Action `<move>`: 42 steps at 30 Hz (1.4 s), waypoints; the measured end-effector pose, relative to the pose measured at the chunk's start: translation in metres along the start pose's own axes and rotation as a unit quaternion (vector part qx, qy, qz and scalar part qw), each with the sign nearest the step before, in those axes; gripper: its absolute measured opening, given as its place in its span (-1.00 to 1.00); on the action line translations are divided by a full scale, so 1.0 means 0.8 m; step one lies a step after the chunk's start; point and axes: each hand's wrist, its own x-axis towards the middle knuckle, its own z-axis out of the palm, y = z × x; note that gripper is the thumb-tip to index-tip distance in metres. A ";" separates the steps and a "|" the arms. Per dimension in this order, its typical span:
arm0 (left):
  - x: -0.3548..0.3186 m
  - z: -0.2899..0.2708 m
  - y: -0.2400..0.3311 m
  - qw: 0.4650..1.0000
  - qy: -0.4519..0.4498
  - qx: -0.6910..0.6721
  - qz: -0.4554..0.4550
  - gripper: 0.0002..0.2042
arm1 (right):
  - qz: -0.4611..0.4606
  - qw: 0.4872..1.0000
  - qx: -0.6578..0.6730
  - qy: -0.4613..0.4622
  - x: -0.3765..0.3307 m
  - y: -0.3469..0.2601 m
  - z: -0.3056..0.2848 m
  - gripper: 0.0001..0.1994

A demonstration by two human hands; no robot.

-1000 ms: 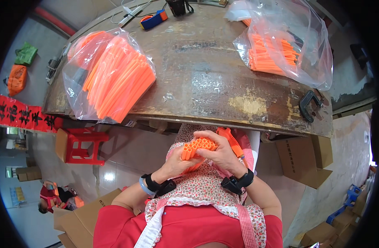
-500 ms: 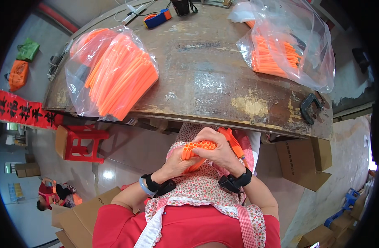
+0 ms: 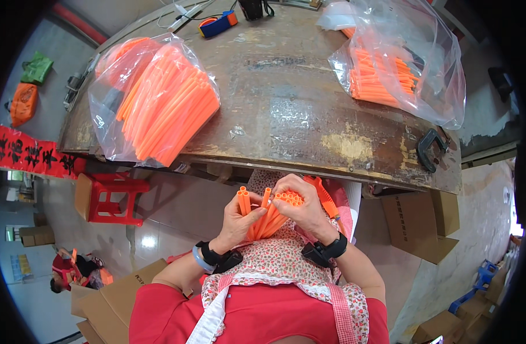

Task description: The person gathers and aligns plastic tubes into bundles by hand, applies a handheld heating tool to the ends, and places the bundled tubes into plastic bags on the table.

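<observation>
A bundle of thin orange plastic tubes (image 3: pixel 267 225) is spread in a fan above my lap, its open ends upward. My left hand (image 3: pixel 235 222) is closed round a few of them at the left, thumb across the front. The larger group sits in my right hand (image 3: pixel 304 205), whose fingers wrap over its upper ends. Between the two groups one tube (image 3: pixel 266 197) stands apart, near the right fingertips. Behind my right hand lies an orange object (image 3: pixel 325 198) whose kind I cannot make out. The tubes' lower ends are partly hidden by my left hand.
Ahead is a worn wooden table (image 3: pixel 274 132). On it lie a clear bag of orange tubes (image 3: pixel 168 109) at left, another bag (image 3: pixel 383 77) at right, and a C-clamp (image 3: pixel 428 150). A red stool (image 3: pixel 117 198) and cardboard boxes (image 3: pixel 415 223) flank me. Far left sits another person (image 3: pixel 68 269).
The tubes, bunched together before, have split apart. My left hand has moved left with a few of them, and one tube now stands in the gap. The right hand has shifted slightly right.
</observation>
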 end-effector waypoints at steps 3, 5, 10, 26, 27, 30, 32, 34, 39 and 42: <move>0.001 -0.002 0.005 0.999 0.017 -0.016 -0.036 -0.80 | 0.015 0.999 0.030 0.021 -0.002 0.008 0.006 -0.84; -0.001 -0.003 0.005 0.998 0.008 -0.034 -0.048 -0.79 | 0.033 0.997 0.059 0.039 -0.004 0.010 0.008 -0.84; -0.004 -0.007 0.000 0.999 -0.006 -0.025 -0.042 -0.79 | 0.102 0.987 0.117 0.037 0.001 -0.014 0.012 -0.78; -0.003 -0.017 -0.007 0.997 -0.069 -0.028 -0.023 -0.83 | 0.070 0.989 0.102 -0.081 0.008 0.001 -0.006 -0.85; -0.003 -0.016 -0.006 0.997 -0.069 -0.028 -0.023 -0.83 | 0.063 0.990 0.095 -0.079 0.008 0.001 -0.006 -0.85; -0.002 -0.014 -0.003 0.998 -0.063 -0.024 -0.018 -0.84 | 0.061 0.991 0.089 -0.086 0.011 0.001 -0.007 -0.85; -0.001 -0.017 -0.002 0.996 -0.087 -0.022 -0.023 -0.84 | 0.064 0.990 0.088 -0.092 0.012 0.002 -0.009 -0.84; -0.001 -0.017 -0.004 0.996 -0.086 -0.019 -0.014 -0.85 | 0.065 0.987 0.096 -0.111 0.014 0.003 -0.011 -0.84; -0.003 -0.018 -0.003 0.996 -0.084 -0.035 -0.019 -0.86 | 0.069 0.987 0.092 -0.112 0.015 -0.006 -0.009 -0.88; -0.004 -0.020 -0.003 0.994 -0.086 -0.051 -0.050 -0.86 | 0.063 0.987 0.079 -0.128 0.014 0.003 -0.013 -0.83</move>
